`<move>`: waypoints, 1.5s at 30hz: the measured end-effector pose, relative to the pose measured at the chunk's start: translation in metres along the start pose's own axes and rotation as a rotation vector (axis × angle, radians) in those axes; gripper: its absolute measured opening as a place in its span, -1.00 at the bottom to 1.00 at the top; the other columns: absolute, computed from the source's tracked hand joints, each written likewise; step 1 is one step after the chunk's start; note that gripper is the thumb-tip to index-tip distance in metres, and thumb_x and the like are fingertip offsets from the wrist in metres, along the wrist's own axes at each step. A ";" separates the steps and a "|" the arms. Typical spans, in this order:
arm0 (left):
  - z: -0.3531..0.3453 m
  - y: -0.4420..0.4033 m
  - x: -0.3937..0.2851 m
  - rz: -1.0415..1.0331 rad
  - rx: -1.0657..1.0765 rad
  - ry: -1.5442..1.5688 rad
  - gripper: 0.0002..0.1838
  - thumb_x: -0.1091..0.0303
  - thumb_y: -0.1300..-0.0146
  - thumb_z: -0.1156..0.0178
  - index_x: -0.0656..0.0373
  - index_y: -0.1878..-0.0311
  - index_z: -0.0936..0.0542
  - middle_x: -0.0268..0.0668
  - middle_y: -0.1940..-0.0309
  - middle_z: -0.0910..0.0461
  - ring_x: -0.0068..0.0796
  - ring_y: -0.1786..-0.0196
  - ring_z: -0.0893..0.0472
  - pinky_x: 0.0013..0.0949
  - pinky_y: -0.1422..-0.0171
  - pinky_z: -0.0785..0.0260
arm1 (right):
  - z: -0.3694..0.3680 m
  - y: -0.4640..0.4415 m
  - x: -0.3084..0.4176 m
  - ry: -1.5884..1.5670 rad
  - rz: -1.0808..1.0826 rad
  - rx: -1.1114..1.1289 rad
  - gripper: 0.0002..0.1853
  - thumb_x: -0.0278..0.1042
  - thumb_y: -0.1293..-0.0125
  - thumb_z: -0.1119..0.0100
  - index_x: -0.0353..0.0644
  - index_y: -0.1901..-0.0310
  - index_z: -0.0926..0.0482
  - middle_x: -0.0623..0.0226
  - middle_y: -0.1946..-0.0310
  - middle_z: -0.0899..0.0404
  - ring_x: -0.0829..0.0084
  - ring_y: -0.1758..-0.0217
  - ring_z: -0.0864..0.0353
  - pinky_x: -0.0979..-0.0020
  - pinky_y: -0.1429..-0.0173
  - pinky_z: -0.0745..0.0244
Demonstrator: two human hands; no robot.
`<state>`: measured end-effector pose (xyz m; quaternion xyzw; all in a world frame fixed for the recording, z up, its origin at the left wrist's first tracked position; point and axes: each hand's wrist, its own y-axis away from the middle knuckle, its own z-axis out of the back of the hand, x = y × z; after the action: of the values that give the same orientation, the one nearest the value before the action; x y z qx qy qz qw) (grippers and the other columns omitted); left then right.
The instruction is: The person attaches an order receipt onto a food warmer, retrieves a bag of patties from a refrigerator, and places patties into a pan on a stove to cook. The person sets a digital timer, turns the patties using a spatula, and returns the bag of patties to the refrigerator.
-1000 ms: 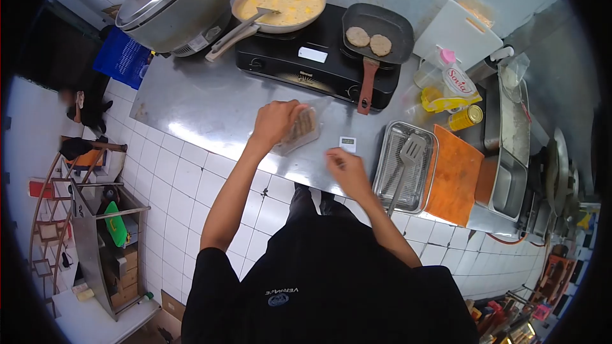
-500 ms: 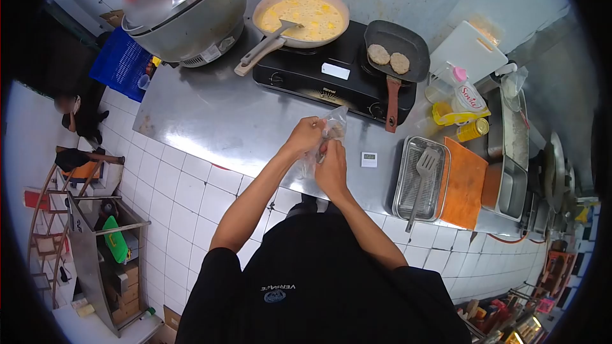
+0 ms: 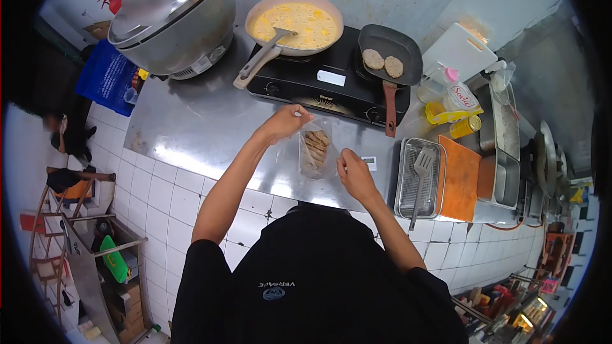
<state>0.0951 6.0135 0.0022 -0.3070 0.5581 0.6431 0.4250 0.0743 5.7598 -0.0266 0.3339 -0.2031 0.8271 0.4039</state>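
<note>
Between my hands a clear plastic bag [image 3: 308, 169] is stretched out, and a stack of brown patties [image 3: 316, 144] shows inside it. My left hand [image 3: 287, 122] pinches the bag's upper left edge. On the other side my right hand [image 3: 354, 172] has its fingers closed at the bag's right edge. Past the bag, two round patties [image 3: 383, 63] lie in a square grill pan [image 3: 413, 57] with a brown handle. That pan sits on the right burner of a black gas stove [image 3: 299, 92].
A round pan [image 3: 248, 14] of yellow liquid, with a grey spatula [image 3: 274, 39], is on the left burner. At the right are a wire basket [image 3: 404, 185] with a slotted turner [image 3: 423, 165], an orange board [image 3: 459, 178] and a yellow can [image 3: 465, 127]. A large pot [image 3: 185, 38] stands left.
My hands have moved apart, the left up and left, the right down and right. The bunched bag is now spread, exposing the patties. My view has shifted slightly.
</note>
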 end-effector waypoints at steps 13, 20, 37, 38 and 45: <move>-0.041 0.006 0.020 -0.169 -0.140 0.203 -0.82 0.27 -0.39 -0.15 0.19 0.15 -0.54 -0.46 0.54 -0.44 -0.76 0.53 -0.27 -0.53 0.50 -0.04 | -0.007 -0.007 0.026 0.425 0.059 0.195 -0.89 -0.42 -0.13 -0.16 -0.16 0.33 -0.66 0.27 0.30 -0.62 0.18 0.19 -0.56 0.11 0.09 -0.38; -0.046 0.003 0.022 -0.147 -0.163 0.149 -0.78 0.27 -0.37 -0.15 0.25 0.13 -0.54 -0.40 0.54 -0.49 -0.70 0.52 -0.30 -0.49 0.45 -0.14 | -0.032 -0.006 0.011 0.692 0.208 0.233 -0.88 -0.40 -0.10 -0.14 -0.16 0.42 -0.67 0.28 0.40 -0.63 0.30 0.22 -0.57 0.18 0.09 -0.27; -0.041 -0.011 0.000 0.058 -0.086 0.877 -0.85 0.31 -0.38 -0.15 0.18 0.17 -0.46 -0.49 0.60 -0.40 -0.75 0.74 -0.19 -0.59 0.71 0.03 | 0.011 -0.041 0.013 0.224 0.117 0.050 -0.75 -0.24 0.02 -0.34 -0.20 0.34 -0.61 0.20 0.34 -0.64 0.15 0.20 -0.59 0.13 0.08 -0.40; -0.035 -0.011 0.002 0.056 -0.055 0.900 -0.85 0.31 -0.38 -0.15 0.17 0.18 -0.45 -0.49 0.59 -0.40 -0.76 0.74 -0.19 -0.60 0.73 0.05 | 0.027 -0.046 0.019 0.093 0.049 0.106 -0.74 -0.26 0.01 -0.34 -0.24 0.34 -0.59 0.18 0.37 -0.63 0.20 0.23 -0.61 0.20 0.12 -0.45; -0.026 -0.005 0.005 0.138 -0.119 1.046 -0.82 0.28 -0.36 -0.19 0.13 0.11 -0.46 -0.58 0.70 -0.24 -0.80 0.82 -0.09 -0.66 0.81 0.12 | 0.114 -0.098 -0.012 -0.632 -0.231 0.059 -0.86 -0.51 -0.07 -0.25 -0.28 0.33 -0.51 0.46 0.52 -0.51 0.70 0.42 -0.48 0.55 0.34 -0.40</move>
<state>0.0957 5.9896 -0.0093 -0.5728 0.6771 0.4611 0.0285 0.2033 5.7421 0.0504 0.6063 -0.2553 0.6369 0.4020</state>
